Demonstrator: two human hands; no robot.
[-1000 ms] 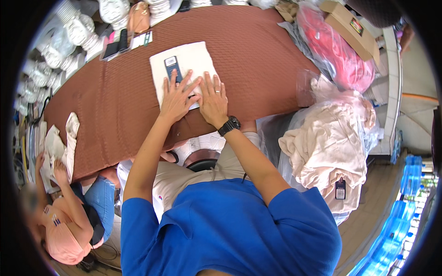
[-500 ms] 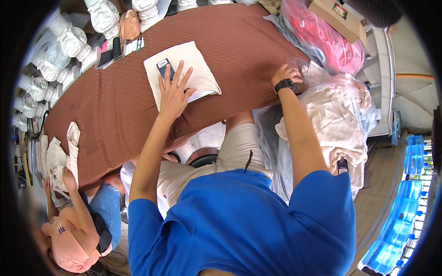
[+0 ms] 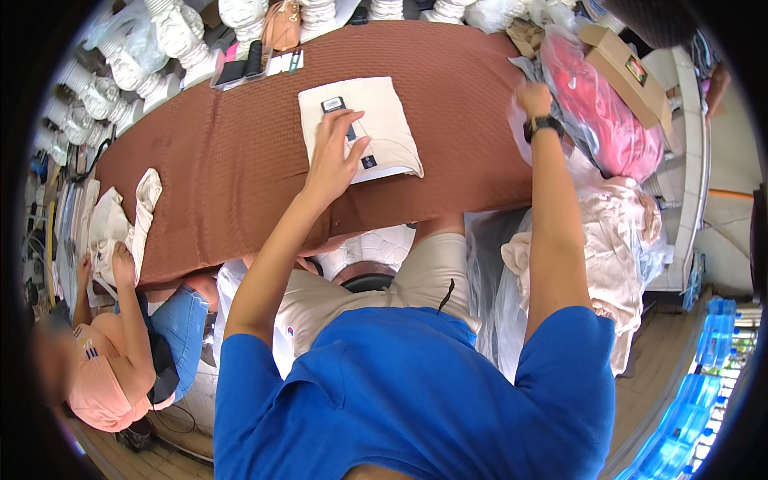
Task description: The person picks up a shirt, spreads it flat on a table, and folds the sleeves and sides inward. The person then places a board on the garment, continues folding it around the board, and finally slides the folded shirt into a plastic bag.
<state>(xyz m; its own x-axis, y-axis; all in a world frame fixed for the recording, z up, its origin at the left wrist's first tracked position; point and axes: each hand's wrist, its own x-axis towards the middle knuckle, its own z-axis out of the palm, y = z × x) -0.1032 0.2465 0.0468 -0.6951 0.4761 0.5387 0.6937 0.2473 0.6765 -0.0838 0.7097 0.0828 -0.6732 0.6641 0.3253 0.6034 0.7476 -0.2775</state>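
Observation:
A folded cream garment lies on the brown cloth of the table, with a dark hang tag on its top and a small dark label near its lower edge. Over its left part rests my left hand, fingers stretched and thumb apart, partly covering the tag. Farther right, above the table's edge, my right hand with a black watch is closed. Thin clear plastic hangs from its fingers, seemingly a bag; the fingertips are hidden.
Cream garments in clear plastic are piled at my right. Beyond them lie a pink plastic-wrapped bundle and a cardboard box. At the left a seated person handles a cream garment. White balusters line the far edge.
My right hand has lifted away from the garment pile, farther out, with clear plastic in it. My left hand has slid lower on the folded garment, its fingers less spread. The view has shifted.

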